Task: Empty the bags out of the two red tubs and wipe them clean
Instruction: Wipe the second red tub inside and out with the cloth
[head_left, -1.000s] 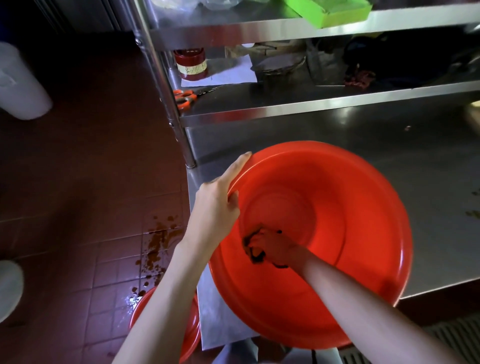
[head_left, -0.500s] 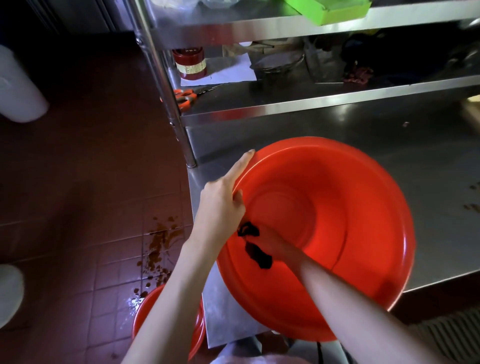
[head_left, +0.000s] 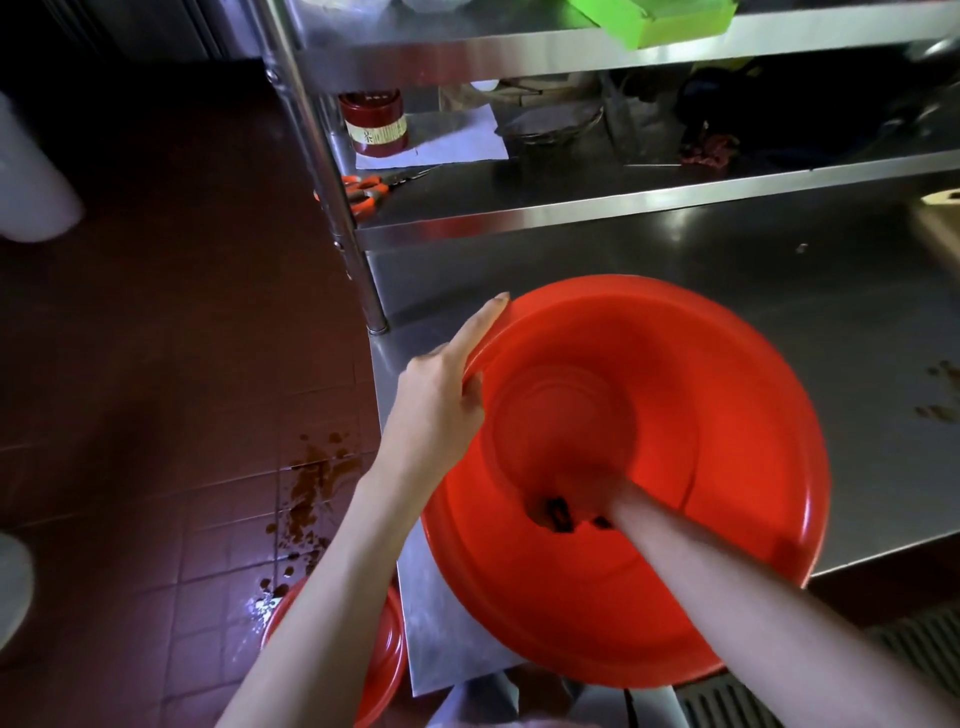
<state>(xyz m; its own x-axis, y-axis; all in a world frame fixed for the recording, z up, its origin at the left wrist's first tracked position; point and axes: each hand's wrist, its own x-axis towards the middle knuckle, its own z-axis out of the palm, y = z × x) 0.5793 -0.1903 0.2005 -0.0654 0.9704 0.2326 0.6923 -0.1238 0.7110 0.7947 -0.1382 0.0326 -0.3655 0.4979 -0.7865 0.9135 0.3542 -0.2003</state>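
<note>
A large red tub (head_left: 727, 415) rests tilted toward me on the steel table's (head_left: 779, 270) front left corner. My left hand (head_left: 441, 400) grips its left rim, index finger stretched along the edge. Inside the tub, my right hand (head_left: 587, 493) presses a dark cloth (head_left: 558, 514) against the near inner wall; only scraps of the cloth show under the fingers. A second red tub (head_left: 384, 654) sits on the floor below the table's corner, mostly hidden by my left forearm. No bags are in view.
Brown spills stain the tiled floor (head_left: 317, 488) left of the table and the tabletop at the right (head_left: 940, 395). The steel shelf above holds orange-handled scissors (head_left: 363, 189), a red jar (head_left: 374, 124), paper and a green box (head_left: 654, 18). White containers (head_left: 31, 182) stand far left.
My right hand with the cloth has slid from the tub's left inner wall down and to the right along the near wall. The left hand keeps its hold on the rim.
</note>
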